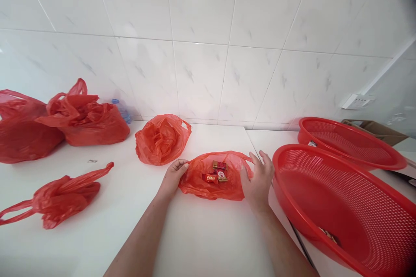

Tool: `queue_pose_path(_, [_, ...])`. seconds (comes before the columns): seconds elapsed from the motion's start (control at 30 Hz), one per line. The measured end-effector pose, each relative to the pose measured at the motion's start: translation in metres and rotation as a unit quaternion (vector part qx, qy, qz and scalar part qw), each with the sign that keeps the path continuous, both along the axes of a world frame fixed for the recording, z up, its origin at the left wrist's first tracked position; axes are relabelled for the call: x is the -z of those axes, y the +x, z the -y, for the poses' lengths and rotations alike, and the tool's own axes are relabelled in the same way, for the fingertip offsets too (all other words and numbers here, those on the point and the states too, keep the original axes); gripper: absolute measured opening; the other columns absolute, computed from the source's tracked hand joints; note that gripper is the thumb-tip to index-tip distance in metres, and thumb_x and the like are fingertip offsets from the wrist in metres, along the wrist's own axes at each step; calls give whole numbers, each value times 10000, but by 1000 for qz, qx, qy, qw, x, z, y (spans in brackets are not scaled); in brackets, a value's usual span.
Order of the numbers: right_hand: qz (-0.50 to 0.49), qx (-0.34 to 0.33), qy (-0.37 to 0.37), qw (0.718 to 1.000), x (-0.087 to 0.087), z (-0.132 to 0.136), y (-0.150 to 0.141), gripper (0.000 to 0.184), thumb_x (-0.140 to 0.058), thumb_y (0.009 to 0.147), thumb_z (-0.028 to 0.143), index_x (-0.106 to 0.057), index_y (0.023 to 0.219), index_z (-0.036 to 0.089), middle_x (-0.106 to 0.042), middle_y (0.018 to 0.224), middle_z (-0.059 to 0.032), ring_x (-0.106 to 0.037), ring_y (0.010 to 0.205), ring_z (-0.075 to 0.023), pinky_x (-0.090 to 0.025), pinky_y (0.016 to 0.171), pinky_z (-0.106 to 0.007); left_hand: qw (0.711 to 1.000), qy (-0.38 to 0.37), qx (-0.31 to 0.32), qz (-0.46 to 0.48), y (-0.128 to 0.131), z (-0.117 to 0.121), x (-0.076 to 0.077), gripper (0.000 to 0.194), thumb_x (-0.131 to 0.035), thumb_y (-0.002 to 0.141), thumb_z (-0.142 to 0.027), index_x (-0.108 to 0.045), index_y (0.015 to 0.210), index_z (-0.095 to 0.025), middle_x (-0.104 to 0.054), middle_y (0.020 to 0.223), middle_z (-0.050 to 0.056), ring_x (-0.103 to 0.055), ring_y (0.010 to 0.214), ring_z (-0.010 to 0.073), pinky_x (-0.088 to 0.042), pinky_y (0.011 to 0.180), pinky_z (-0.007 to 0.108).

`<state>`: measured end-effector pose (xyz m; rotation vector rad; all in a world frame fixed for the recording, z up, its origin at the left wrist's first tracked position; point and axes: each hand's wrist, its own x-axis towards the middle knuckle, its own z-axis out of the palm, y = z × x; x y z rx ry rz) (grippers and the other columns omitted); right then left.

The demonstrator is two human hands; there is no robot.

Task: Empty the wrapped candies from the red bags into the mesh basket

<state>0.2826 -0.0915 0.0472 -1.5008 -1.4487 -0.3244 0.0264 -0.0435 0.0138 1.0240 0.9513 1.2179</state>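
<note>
A red plastic bag lies spread open on the white table between my hands. Inside it rest several small wrapped candies in red and gold wrappers. My left hand pinches the bag's left edge between thumb and fingers. At the right edge, my right hand has its fingers apart, with the thumb against the bag's rim. Just behind my left hand sits a second red plastic bag, crumpled and loosely open.
Two red plastic baskets stand at the right, the nearer with a small packet inside. Filled red bags and a tied one lie left, near a plastic bottle. A cardboard box and tiled wall are behind.
</note>
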Motion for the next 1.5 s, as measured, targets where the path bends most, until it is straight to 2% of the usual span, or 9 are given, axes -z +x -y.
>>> queue_pose_path(0.1, [-49, -1, -38, 998, 5, -3, 0, 504, -473, 838, 312, -389, 1321, 197, -325, 1405, -147, -266, 1323, -302, -265, 1043, -509, 999, 1, -12, 38, -1, -1, -2, 266, -687, 724, -380, -596, 854, -166, -635, 749, 7, -583, 638, 127, -446, 614, 242])
queue_pose_path(0.2, [-164, -34, -108, 980, 18, -11, 3, 592, -489, 807, 315, -325, 1361, 191, -380, 1363, -145, -414, 1220, -277, -393, 949, -411, 996, -11, -31, 88, -3, -2, -3, 303, -718, 695, -372, -602, 873, -157, -651, 785, 22, -596, 665, 132, -456, 636, 245])
queue_pose_path(0.33, [-280, -51, -187, 940, 33, -21, 13, 594, -530, 736, 310, -414, 1307, 197, -439, 1299, -138, -571, 962, -230, -465, 721, -306, 987, -18, -55, 151, -5, -3, -2, 316, -738, 686, -333, -599, 919, -169, -655, 811, 13, -597, 669, 112, -467, 645, 229])
queue_pose_path(0.53, [-324, -46, -215, 920, 35, -25, 26, 388, -593, 654, 300, -609, 1032, 210, -572, 1131, -93, -578, 824, -207, -413, 622, -280, 979, -6, -57, 195, -8, -5, -1, 355, -752, 675, -261, -595, 984, -185, -657, 878, 10, -611, 710, 103, -483, 666, 225])
queue_pose_path(0.63, [-414, -109, -213, 878, 31, -24, 27, 156, -625, 648, 324, -613, 748, 205, -639, 784, -34, -550, 666, -186, -377, 541, -266, 978, -4, -60, 201, -9, -5, 0, 396, -764, 656, -232, -587, 1008, -193, -657, 894, 10, -619, 733, 108, -488, 685, 231])
queue_pose_path(0.7, [-454, -145, -216, 852, 30, -24, 26, 167, -617, 675, 363, -593, 703, 201, -629, 682, -16, -556, 627, -180, -394, 531, -267, 978, -7, -69, 194, -9, -5, -1, 427, -773, 635, -214, -585, 1018, -202, -659, 881, 2, -621, 736, 108, -487, 697, 231])
queue_pose_path(0.87, [-542, -223, -210, 783, 29, -30, 24, 305, -562, 726, 484, -597, 797, 189, -686, 805, -70, -637, 725, -211, -495, 620, -310, 982, -22, -83, 169, -8, -5, -2, 488, -790, 590, -190, -579, 1029, -204, -669, 885, 11, -626, 714, 115, -487, 682, 234])
queue_pose_path(1.07, [-672, -300, -155, 659, 35, -38, 25, 193, -614, 714, 386, -623, 765, 200, -686, 775, -26, -633, 724, -178, -504, 642, -287, 984, -27, -86, 156, -9, -7, 1, 465, -782, 604, -201, -580, 1024, -201, -677, 845, 14, -634, 693, 118, -494, 684, 244])
queue_pose_path(1.5, [-682, -297, -155, 650, 36, -35, 26, 228, -642, 685, 339, -482, 600, 201, -364, 468, 80, -357, 406, -72, -332, 405, -204, 980, -30, -90, 176, -9, -8, 5, 419, -776, 605, -159, -601, 983, -199, -651, 813, -18, -625, 702, 80, -499, 683, 193])
